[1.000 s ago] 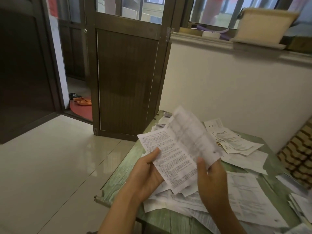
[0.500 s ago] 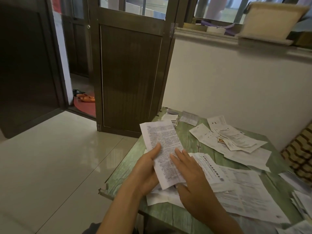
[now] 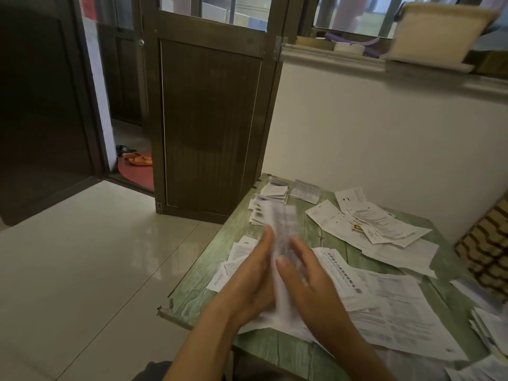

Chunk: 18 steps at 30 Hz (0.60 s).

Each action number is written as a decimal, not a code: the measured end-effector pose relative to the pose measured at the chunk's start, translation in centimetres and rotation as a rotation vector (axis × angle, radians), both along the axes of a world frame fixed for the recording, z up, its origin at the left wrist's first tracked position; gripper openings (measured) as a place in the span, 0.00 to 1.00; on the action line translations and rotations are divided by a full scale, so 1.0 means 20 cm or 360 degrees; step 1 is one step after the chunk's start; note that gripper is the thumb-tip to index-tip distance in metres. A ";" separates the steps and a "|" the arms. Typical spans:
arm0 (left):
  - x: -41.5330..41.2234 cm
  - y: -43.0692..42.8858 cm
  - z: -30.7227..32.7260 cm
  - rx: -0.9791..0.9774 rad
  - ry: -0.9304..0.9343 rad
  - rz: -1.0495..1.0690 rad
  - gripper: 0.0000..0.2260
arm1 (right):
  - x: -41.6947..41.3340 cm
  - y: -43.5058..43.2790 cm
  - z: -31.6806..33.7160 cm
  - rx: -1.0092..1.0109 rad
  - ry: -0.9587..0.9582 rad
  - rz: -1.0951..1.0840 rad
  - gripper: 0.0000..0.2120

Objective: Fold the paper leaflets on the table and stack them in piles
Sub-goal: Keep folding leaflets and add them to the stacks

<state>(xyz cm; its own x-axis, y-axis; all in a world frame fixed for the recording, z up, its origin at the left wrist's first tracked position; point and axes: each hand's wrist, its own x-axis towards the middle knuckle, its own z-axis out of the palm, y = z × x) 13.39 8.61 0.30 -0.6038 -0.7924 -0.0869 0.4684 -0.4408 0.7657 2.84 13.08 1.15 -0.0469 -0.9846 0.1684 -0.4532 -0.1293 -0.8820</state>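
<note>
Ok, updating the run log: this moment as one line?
step: folding | left hand: pressing leaflet | right hand: pressing leaflet | leaflet: between both palms, blurred | folded pile: far corner of table

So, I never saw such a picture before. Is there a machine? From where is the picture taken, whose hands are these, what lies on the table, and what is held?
There is no machine: a person works with two bare hands. The one camera sits on the person's head and looks forward and down, so you see about what the person sees. The left hand and right hand hold one leaflet upright between them. It is blurred, so the exact grip is unclear. On the green table lie many open sheets, and small folded piles sit at the far corner.
</note>
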 end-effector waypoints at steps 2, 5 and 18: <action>-0.02 0.02 0.00 -0.0071 0.0022 -0.0128 0.34 | 0.01 -0.02 0.01 0.0085 -0.0254 0.0046 0.25; -0.03 0.02 -0.02 -0.0210 -0.0103 -0.0073 0.31 | 0.00 -0.05 0.03 0.0012 -0.0322 -0.0060 0.09; -0.03 0.00 -0.05 -0.0380 -0.0521 0.0364 0.12 | -0.07 -0.05 0.05 0.0132 -0.0517 -0.0149 0.11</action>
<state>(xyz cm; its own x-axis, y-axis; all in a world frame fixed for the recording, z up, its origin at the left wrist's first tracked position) 12.75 8.54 -0.64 -0.3823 -0.9230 -0.0429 0.2497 -0.1479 0.9570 1.45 12.08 2.09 -0.1760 -0.9831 0.0497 -0.1536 -0.0224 -0.9879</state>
